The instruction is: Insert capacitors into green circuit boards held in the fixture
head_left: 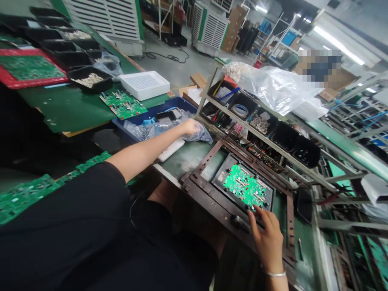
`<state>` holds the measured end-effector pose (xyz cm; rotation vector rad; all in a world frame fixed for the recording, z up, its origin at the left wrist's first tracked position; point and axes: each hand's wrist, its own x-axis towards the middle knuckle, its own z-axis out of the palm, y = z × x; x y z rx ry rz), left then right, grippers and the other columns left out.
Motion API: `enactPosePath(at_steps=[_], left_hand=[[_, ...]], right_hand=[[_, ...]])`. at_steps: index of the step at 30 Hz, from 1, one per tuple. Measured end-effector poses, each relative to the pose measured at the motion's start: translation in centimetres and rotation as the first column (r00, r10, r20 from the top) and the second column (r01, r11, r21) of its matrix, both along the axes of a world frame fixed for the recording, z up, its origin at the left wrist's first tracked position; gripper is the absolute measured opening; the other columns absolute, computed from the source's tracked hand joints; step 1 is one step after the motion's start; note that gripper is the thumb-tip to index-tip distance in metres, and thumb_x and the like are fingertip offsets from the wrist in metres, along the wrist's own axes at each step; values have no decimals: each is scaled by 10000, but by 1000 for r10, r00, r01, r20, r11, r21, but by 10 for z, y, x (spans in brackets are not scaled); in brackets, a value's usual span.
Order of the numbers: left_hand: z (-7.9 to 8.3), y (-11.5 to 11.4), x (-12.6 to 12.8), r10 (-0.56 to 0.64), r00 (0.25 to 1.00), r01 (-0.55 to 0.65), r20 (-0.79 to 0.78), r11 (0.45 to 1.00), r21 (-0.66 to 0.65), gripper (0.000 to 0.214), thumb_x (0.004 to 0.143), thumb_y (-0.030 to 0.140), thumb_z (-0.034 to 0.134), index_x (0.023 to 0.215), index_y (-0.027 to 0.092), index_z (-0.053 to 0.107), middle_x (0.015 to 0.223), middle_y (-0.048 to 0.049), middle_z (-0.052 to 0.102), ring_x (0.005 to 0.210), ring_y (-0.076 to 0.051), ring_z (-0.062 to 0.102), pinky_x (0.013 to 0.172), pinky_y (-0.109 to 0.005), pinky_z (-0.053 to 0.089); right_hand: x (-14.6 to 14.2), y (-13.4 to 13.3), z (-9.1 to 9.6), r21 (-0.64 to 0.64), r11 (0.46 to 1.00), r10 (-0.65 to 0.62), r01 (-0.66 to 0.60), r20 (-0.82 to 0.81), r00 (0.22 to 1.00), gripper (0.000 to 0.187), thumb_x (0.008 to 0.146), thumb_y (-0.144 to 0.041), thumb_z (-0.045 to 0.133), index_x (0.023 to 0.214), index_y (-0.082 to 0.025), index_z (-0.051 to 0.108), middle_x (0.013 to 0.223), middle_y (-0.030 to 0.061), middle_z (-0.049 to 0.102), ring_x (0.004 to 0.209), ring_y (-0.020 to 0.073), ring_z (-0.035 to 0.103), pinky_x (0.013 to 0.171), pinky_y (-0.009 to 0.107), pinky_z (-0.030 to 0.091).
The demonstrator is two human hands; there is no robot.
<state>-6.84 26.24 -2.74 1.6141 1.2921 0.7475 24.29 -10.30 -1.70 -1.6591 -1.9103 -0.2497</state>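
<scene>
- Black shirt (pixel 75 226) sitting nearest.
- L hand (pixel 189 127) resting at clear bag (pixel 202 132); can't tell grip.
- R hand (pixel 268 230) hovering beside PCB (pixel 246 182), fingers loosely spread, holding nothing visible.
- PCB sitting in black tray (pixel 228 161).
- Risk: stray fingertip (pixel 250 215) maybe knocking comps (pixel 241 182).

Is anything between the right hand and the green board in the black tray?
Nothing visible blocks it: the right hand is at the near edge of the board, which lies uncovered in the black tray.
</scene>
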Motion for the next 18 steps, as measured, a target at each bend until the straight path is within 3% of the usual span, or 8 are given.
enactPosePath(at_steps=[4, 8, 12, 14, 18], left_hand=[[-4, -12, -11, 173, 975, -142, 138, 967, -210, 244, 933, 316, 581, 1053, 105, 604, 955, -64, 631, 778, -141, 623, 680, -295, 554], [2, -25, -12, 302, 919, -218, 252, 925, -310, 204, 931, 284, 585, 1038, 111, 598, 920, -41, 621, 726, -120, 605, 631, -261, 543], [17, -37, -10, 363, 869, -248, 337, 908, -337, 31, 858, 71, 620, 874, 84, 598, 699, 1, 571, 572, -85, 550, 526, -188, 461], [26, -43, -13, 379, 841, -245, 387, 903, -352, 121, 814, -31, 596, 768, 79, 578, 613, 4, 534, 529, -75, 535, 509, -166, 428], [42, -70, -29, 398, 777, -189, 487, 886, -423, 171, 876, 37, 551, 723, 111, 530, 596, -6, 526, 473, -50, 486, 432, -131, 352]], right_hand=[[-9, 6, -4, -30, 999, 44, -44, -11, 999, 291, 933, -407, 559, 1090, -175, 640, 891, 74, 666, 827, 202, 608, 794, 347, 473], [-21, 14, -6, -60, 995, 77, -79, -30, 997, 276, 942, -403, 543, 1088, -189, 638, 906, 78, 667, 840, 209, 606, 806, 367, 476], [-33, 16, -3, -70, 992, 107, -110, -47, 993, 261, 943, -388, 544, 1091, -194, 637, 906, 78, 662, 847, 212, 602, 806, 376, 476], [-36, 13, -2, -83, 989, 118, -122, -50, 992, 250, 941, -379, 549, 1084, -194, 640, 892, 71, 657, 832, 206, 598, 799, 370, 473], [-35, 7, 1, -91, 987, 125, -130, -60, 990, 248, 931, -374, 569, 1087, -198, 648, 887, 58, 654, 827, 193, 598, 805, 357, 466]])
